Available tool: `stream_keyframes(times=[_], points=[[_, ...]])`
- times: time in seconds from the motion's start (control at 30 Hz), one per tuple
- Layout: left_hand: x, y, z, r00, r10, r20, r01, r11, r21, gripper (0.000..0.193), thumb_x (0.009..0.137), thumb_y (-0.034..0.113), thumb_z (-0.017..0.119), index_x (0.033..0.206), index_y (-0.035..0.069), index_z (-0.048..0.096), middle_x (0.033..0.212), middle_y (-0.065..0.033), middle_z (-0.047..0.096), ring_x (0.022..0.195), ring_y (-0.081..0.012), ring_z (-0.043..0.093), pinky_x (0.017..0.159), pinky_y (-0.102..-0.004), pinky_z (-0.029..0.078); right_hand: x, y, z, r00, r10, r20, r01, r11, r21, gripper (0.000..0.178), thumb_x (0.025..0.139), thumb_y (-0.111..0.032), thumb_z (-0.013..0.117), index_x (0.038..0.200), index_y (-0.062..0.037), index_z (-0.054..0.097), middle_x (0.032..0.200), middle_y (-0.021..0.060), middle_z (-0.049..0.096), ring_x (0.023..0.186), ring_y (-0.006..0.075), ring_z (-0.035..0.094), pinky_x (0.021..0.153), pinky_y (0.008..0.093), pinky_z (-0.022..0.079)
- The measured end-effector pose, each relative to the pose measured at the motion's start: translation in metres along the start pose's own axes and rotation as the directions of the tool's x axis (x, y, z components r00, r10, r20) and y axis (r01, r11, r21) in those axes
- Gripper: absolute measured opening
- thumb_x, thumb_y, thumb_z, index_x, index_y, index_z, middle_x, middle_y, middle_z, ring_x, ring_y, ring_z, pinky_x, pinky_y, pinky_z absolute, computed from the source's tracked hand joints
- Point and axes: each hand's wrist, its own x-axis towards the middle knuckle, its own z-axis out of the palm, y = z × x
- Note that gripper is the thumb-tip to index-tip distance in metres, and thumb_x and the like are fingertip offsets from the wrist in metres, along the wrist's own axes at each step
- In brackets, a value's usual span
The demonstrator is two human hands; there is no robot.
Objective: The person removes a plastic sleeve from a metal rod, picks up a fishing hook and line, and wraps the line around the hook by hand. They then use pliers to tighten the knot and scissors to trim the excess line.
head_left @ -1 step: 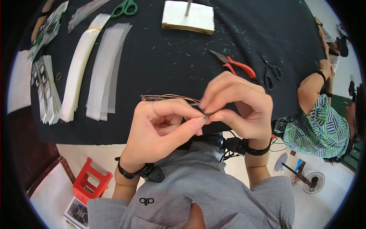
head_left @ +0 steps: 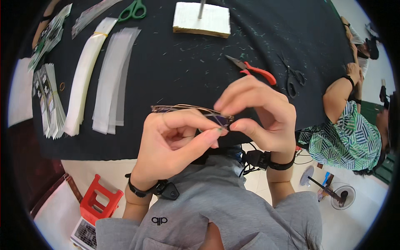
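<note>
In front of my body, above the near edge of the black cloth, I hold a thin metal-framed pair of glasses (head_left: 189, 106). Its slim bronze arms reach out to the left, and a dark lens shows at the right end. My left hand (head_left: 175, 135) pinches it near that end between thumb and forefinger, with a bit of something green at the fingertips. My right hand (head_left: 262, 112) is right beside the same end, thumb and forefinger parted. Both hands cover much of the glasses, so the exact part gripped is hidden.
On the black cloth (head_left: 158, 75) lie red-handled pliers (head_left: 260, 72), black scissors (head_left: 291, 79), green scissors (head_left: 133, 10), clear plastic sleeves (head_left: 114, 83), a banded white bundle (head_left: 89, 79) and packets (head_left: 52, 100). A white block (head_left: 202, 21) carries a rod. Another person's arm (head_left: 337, 91) rests at the right.
My right thumb and forefinger have parted from the pinch at the end of the glasses, uncovering the lens there. My left hand keeps its pinch. The view has shifted slightly.
</note>
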Motion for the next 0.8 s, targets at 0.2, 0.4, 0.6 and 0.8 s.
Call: stream_keyframes(times=[0.2, 0.4, 0.6, 0.8], points=[[0.001, -0.006, 0.004, 0.996, 0.075, -0.043, -0.074, 0.996, 0.040, 0.009, 0.082, -0.005, 0.066, 0.091, -0.005, 0.071, 0.084, -0.0104, 0.070, 0.053, 0.0033, 0.040, 0.045, -0.0144, 0.023, -0.032, 0.015, -0.065, 0.872, 0.079, -0.483, -0.442, 0.550, -0.708, 0.015, 0.087, -0.002, 0.063, 0.102, 0.0001, 0.063, 0.101, 0.0095, 0.066, 0.092, 0.0187, 0.062, 0.083, 0.0310, 0.047], [0.001, -0.008, 0.003, 0.986, 0.104, -0.128, -0.089, 0.989, 0.115, 0.010, 0.083, -0.005, 0.066, 0.091, -0.004, 0.071, 0.084, -0.0101, 0.070, 0.051, 0.0035, 0.038, 0.045, -0.0148, 0.022, -0.062, 0.020, -0.099, 0.802, 0.147, -0.579, -0.596, 0.260, -0.760, 0.025, 0.088, -0.012, 0.066, 0.110, -0.0023, 0.061, 0.104, 0.0101, 0.064, 0.093, 0.0221, 0.061, 0.083, 0.0332, 0.048], [0.005, -0.009, 0.008, 0.976, 0.158, -0.153, -0.131, 0.976, 0.173, 0.010, 0.083, -0.004, 0.066, 0.091, -0.003, 0.071, 0.082, -0.0067, 0.069, 0.049, 0.0047, 0.033, 0.044, -0.0155, 0.020, -0.042, 0.015, -0.056, 0.949, 0.138, -0.284, -0.313, 0.538, -0.783, 0.035, 0.080, -0.022, 0.075, 0.103, -0.0011, 0.061, 0.111, 0.0138, 0.057, 0.103, 0.0304, 0.053, 0.089, 0.0383, 0.044], [0.006, -0.007, 0.013, 0.967, 0.153, -0.202, -0.111, 0.972, 0.206, 0.009, 0.083, -0.003, 0.067, 0.090, -0.002, 0.072, 0.079, -0.0034, 0.068, 0.049, 0.0051, 0.031, 0.044, -0.0160, 0.018, -0.022, 0.024, -0.032, 0.961, 0.229, -0.156, -0.234, 0.370, -0.899, 0.027, 0.081, -0.018, 0.073, 0.093, 0.0006, 0.057, 0.109, 0.0161, 0.050, 0.098, 0.0330, 0.051, 0.086, 0.0404, 0.044]])
